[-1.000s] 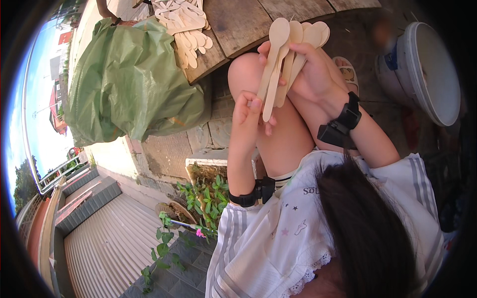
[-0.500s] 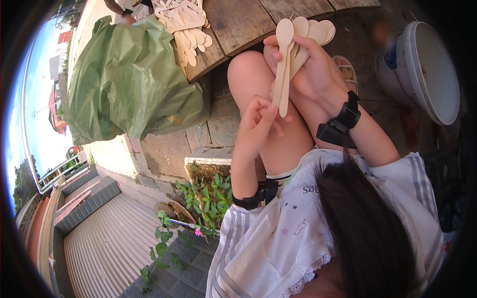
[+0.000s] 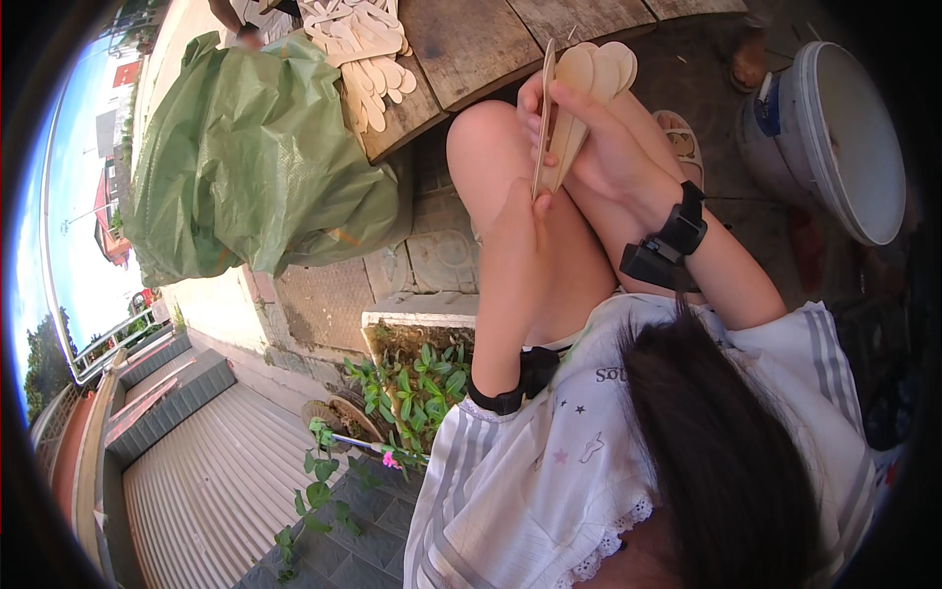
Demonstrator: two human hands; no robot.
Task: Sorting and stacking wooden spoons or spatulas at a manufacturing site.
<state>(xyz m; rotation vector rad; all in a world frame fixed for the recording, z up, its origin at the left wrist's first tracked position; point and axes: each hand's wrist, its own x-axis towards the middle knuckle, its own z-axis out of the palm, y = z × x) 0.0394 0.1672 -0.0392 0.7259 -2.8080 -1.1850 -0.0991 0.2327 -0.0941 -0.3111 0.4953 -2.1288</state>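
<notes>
A fan of several pale wooden spoons [image 3: 589, 74] rests in my right hand [image 3: 616, 147], whose thumb lies across them and whose fingers curl behind. Their bowls point away from me, above my knees. At the left side of the fan one wooden spoon [image 3: 546, 108] is turned edge-on. My left hand [image 3: 522, 221] pinches its handle near the lower end, with the thumb beside it. The left fingers are partly hidden behind the back of that hand.
More wooden spoons [image 3: 368, 59] are heaped on a plank table [image 3: 476, 49] ahead. A large green sack [image 3: 265, 167] bulges at the left. A white bucket [image 3: 854, 147] stands right. A leafy planter [image 3: 422, 388] is by my left elbow. Another person's arm [image 3: 228, 15] shows at the far left.
The front spoon has turned from face-on to edge-on and shifted left of the fan. My left hand has moved slightly up and right, its back now toward the view.
</notes>
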